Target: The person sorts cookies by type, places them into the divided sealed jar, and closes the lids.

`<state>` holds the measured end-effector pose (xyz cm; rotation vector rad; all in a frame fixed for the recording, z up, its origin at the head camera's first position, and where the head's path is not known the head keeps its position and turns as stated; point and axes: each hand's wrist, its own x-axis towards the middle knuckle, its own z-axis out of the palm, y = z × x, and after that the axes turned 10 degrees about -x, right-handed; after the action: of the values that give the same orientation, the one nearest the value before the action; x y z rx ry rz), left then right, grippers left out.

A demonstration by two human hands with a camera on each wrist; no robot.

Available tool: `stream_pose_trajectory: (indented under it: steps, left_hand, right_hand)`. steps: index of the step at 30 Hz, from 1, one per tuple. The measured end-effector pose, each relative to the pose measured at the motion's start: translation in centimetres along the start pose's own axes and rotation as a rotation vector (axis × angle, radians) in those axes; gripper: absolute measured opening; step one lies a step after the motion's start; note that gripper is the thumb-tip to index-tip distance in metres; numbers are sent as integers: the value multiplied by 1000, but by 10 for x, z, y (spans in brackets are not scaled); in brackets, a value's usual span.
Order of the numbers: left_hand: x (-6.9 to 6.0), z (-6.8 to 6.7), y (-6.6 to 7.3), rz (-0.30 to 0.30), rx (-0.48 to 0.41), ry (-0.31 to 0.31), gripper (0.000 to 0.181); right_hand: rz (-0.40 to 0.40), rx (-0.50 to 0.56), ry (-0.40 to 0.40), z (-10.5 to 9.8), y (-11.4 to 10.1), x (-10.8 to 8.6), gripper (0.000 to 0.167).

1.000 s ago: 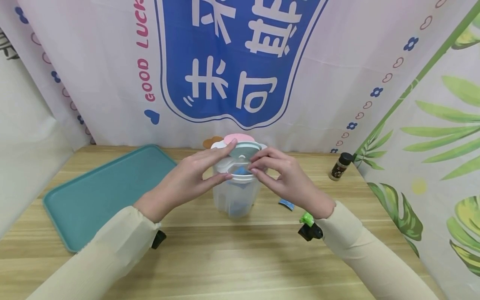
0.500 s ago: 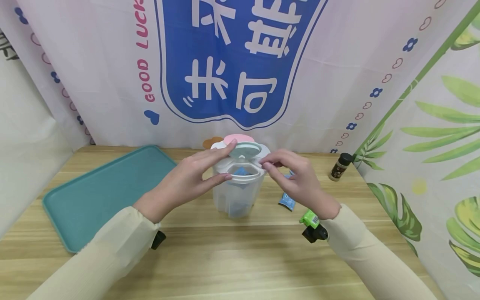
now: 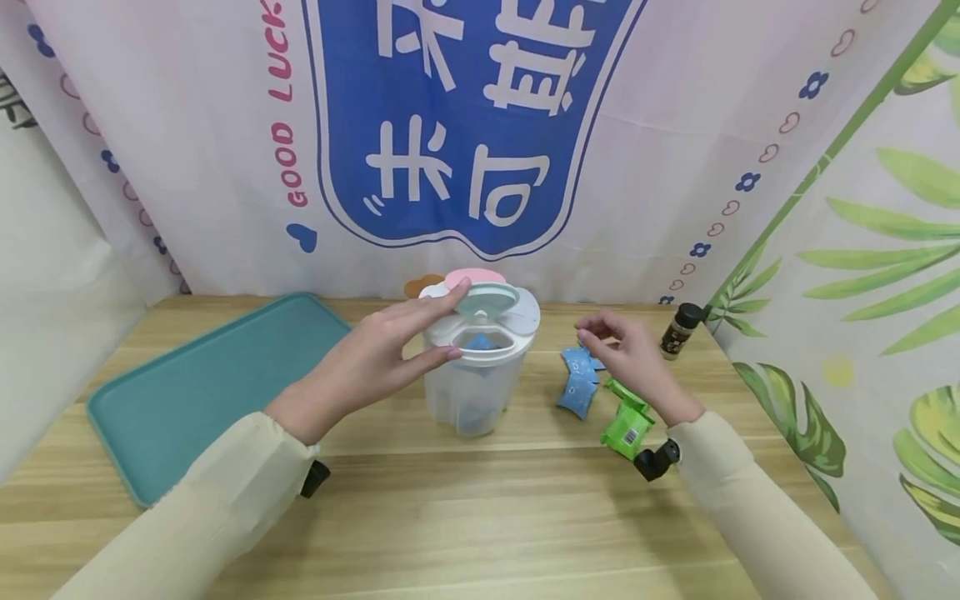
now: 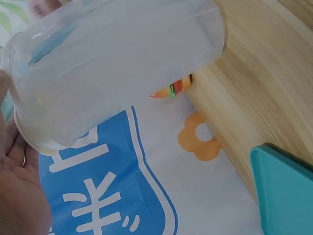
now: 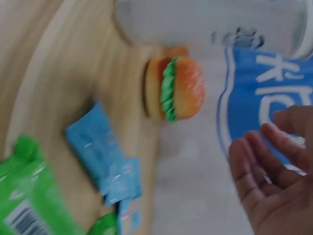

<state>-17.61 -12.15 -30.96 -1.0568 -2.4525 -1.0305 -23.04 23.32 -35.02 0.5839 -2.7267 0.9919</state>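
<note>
Clear plastic canister (image 3: pixel 472 396), rounded walls, upright on the wood-grain surface (image 3: pixel 465 517) near its back edge, straight ahead of me. White lid (image 3: pixel 522 318) on; its pale green round flap (image 3: pixel 491 302) stands raised, the near opening uncovered. Something blue (image 3: pixel 482 342) shows inside.

My left hand (image 3: pixel 375 358) grips the canister at the lid: forefinger up against the raised flap, thumb at the near rim. My right hand (image 3: pixel 630 354) is well apart from it, fingers loosely bent, holding nothing, over the right side by the packets.

Small blue packets (image 3: pixel 577 396) lie right of the canister, overlapping; exact count unclear. Green glossy packets (image 3: pixel 624 429), one with a barcode, just nearer me. Toy burger (image 5: pixel 186 90), orange bun with green frill, near the back edge, beside the canister. Black-capped shaker bottle (image 3: pixel 678 333) upright, far right. Teal rectangular tray (image 3: pixel 225 383) flat on the left. Behind, white printed cloth (image 3: pixel 232 167) with a large blue badge.
</note>
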Motion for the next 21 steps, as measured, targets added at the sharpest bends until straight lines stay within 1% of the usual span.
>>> stream_pose_trajectory:
  steps: [4,6,8,13,21]
  left_hand:
    - [0,0,-1,2,-5,2,77]
    - [0,1,-1,6,-11,4,76]
    - [0,1,-1,8,-15,4,76]
    - [0,2,0,9,-20,9,76]
    - [-1,1,-1,0,-20,12,76]
  right_hand:
    - [119,-112,-180,7,28,-2,29]
    - [164,-146,-248,11,40,-4,32]
    - [204,-171,-297,14,50,-5,34]
    - [249,-206,-350,20,62,-6,33]
    - [197,-236,-425,29,61,-4,36]
